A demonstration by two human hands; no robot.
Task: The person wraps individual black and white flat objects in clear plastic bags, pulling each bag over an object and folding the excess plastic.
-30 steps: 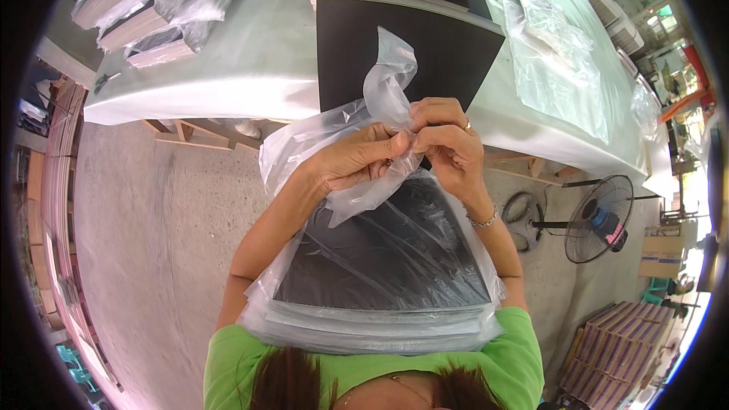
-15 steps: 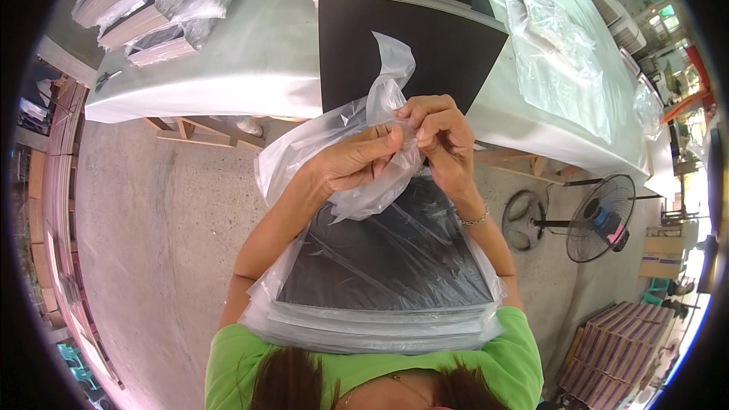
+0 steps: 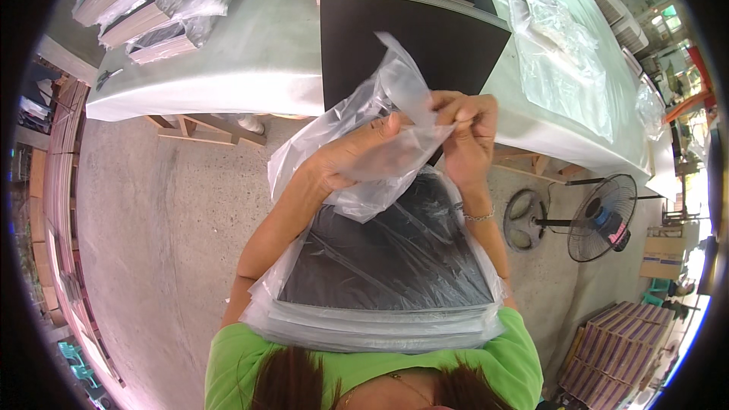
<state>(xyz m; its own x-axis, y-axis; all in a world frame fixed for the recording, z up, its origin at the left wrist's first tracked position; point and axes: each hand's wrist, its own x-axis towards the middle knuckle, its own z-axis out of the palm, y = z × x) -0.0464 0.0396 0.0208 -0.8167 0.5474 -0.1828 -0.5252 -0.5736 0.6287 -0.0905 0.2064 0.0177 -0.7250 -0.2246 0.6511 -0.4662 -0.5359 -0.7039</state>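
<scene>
Both my hands are raised in front of me at a crumpled clear plastic bag. My right hand is closed, pinching the bag's edge between thumb and fingers. My left hand is closed on the bag too, its fingers partly veiled by the translucent film. Below the hands, against my body, lies a stack of flat black panels wrapped in clear plastic. Just beyond the hands, at the table's edge, stands a large black panel with pale layered edges, partly covered by the bag.
A table with a pale cover spans the far side. Wrapped blocks and scissors lie on its left, loose plastic bags on its right. A fan stands to the right, near stacked striped cartons.
My right hand has moved to the right, drawing the bag's edge with it. The film now stretches across my left hand's fingers.
</scene>
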